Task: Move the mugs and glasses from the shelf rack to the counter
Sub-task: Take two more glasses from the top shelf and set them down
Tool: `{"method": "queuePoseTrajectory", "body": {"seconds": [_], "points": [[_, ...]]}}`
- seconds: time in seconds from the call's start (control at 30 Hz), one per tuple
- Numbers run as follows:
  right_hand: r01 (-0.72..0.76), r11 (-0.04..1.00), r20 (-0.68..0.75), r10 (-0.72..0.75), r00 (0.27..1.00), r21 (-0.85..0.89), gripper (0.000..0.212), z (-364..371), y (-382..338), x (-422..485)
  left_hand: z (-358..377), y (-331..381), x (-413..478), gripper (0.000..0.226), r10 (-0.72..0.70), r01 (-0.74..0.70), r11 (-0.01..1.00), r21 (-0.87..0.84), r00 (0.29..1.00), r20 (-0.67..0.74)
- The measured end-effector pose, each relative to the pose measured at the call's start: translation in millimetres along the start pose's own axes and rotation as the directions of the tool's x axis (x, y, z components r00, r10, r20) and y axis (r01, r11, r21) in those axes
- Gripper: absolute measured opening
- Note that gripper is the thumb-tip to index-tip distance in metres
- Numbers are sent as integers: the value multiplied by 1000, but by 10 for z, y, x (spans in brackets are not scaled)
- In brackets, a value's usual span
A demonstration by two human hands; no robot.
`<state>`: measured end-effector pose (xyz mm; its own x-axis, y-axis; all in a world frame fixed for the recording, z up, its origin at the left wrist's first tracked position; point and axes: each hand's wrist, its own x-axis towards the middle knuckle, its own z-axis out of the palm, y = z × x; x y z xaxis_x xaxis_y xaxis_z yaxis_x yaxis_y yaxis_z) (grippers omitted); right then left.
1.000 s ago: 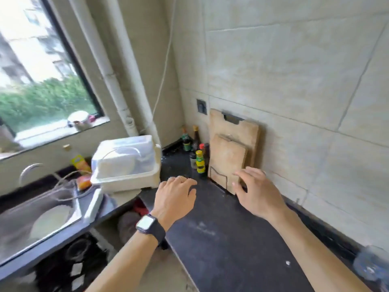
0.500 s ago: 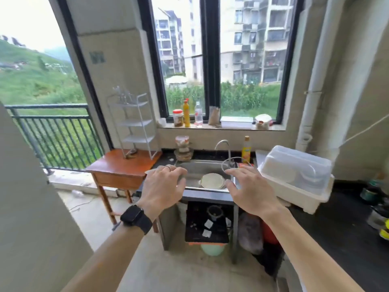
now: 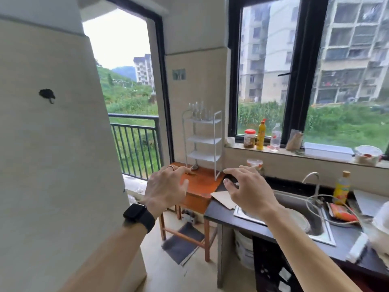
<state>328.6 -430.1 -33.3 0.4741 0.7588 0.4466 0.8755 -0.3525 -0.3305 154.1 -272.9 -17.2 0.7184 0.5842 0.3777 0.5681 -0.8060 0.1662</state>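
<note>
Kitchen: left hand [image 3: 166,187], right hand [image 3: 247,190] raised, palms down, fingers spread, holding nothing.

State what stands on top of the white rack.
Clear glasses stand bunched on the top shelf of the rack. They overlap and blur, so their number cannot be told. Nothing covers them.

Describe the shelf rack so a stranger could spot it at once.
Left of the black-framed window, a small wooden table stands by the balcony doorway. The shelf rack stands on it: white, three shelves, the only thing there bearing clear glasses on top.
</note>
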Motion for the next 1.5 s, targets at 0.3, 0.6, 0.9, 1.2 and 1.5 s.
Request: {"method": "queuePoseTrajectory", "body": {"seconds": [0.3, 0.6, 0.9, 1.2, 1.5], "points": [[36, 999, -24, -36, 999, 3, 39, 652, -280, 1264, 227, -1075, 1045, 44, -66, 66, 998, 17, 997, 31], [62, 998, -44, -61, 997, 2, 40, 1457, 39, 3005, 712, -1785, 2775, 44, -36, 34, 999, 28, 998, 48], [-14, 1000, -34, 14, 999, -22, 42, 1953, 450, 4510, 1197, -2292, 4456, 43, 9, -6, 997, -77, 999, 34], [-156, 985, -72, 151, 986, -79, 43, 2569, 899, 5800, 1962, -2613, 6167, 43, 158, -143, 978, -153, 983, 93], [-373, 928, -166, 367, 916, -11, 43, 2916, 1271, 6840, 2542, -2690, 7743, 47, 245, -159, 898, -410, 955, 166]]}}
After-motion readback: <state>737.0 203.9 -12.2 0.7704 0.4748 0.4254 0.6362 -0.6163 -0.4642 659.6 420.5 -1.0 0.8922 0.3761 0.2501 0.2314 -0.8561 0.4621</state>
